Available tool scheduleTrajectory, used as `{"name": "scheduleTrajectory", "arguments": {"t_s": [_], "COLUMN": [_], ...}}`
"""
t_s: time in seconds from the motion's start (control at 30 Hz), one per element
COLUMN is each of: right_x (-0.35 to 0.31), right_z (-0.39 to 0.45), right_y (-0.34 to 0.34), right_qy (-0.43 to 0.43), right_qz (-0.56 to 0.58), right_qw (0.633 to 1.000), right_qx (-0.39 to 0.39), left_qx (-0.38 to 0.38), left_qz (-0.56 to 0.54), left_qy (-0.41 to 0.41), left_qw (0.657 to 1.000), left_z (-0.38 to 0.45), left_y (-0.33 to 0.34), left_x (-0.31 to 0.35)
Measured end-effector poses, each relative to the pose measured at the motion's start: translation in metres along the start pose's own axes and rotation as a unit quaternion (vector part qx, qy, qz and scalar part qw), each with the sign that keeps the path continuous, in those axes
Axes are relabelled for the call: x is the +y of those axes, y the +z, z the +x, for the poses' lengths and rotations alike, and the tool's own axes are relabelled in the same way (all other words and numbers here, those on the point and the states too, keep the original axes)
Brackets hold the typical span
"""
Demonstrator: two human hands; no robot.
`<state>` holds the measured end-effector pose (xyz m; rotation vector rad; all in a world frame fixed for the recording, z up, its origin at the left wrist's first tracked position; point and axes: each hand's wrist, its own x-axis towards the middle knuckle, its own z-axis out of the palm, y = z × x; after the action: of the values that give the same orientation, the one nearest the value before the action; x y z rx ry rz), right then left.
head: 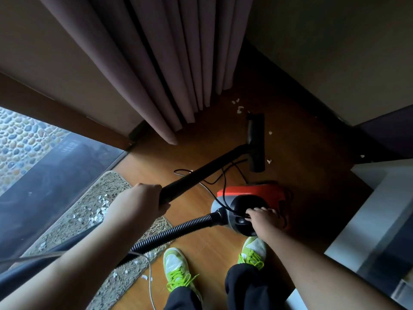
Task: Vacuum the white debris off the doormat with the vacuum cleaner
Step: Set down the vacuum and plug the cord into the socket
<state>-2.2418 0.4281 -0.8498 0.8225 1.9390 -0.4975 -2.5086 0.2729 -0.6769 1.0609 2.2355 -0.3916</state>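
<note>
Both hands engaged: left hand (149, 199) fingers curled round the rigid wand (201, 173); right hand (264, 218) fingers on the vacuum cleaner (250, 198) body. Light white debris (98, 211) remains on the doormat (73, 222) at eight o'clock; floor head (256, 142) lies at one o'clock.

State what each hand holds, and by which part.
Left hand grips the vacuum wand at its near end; right hand grasps the canister at its top handle.
</note>
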Motion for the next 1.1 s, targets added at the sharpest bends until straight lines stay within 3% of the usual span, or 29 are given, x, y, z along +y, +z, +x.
{"name": "scheduleTrajectory", "arguments": {"t_s": [0.2,0.53,0.77,1.0,1.1], "right_x": [-0.033,-0.068,-0.060,-0.062,-0.061], "right_z": [0.010,0.003,-0.018,-0.020,-0.025], "right_y": [-0.005,-0.008,-0.017,-0.017,-0.018], "right_qy": [-0.020,-0.054,-0.030,-0.018,-0.020], "right_qz": [0.027,-0.027,0.049,0.224,0.238], "right_qw": [0.999,0.997,0.994,0.971,0.969], "right_qx": [0.024,0.051,0.098,0.075,0.070], "left_qx": [-0.004,0.034,0.083,0.102,0.083], "left_qz": [0.055,0.135,0.169,0.187,0.180], "left_qy": [0.005,0.004,-0.039,-0.057,-0.075], "left_qw": [0.998,0.990,0.981,0.975,0.977], "left_z": [0.012,0.020,0.027,0.041,0.051], "left_y": [-0.032,-0.067,-0.102,-0.116,-0.117], "left_x": [-0.012,-0.024,-0.032,-0.027,-0.023]}}
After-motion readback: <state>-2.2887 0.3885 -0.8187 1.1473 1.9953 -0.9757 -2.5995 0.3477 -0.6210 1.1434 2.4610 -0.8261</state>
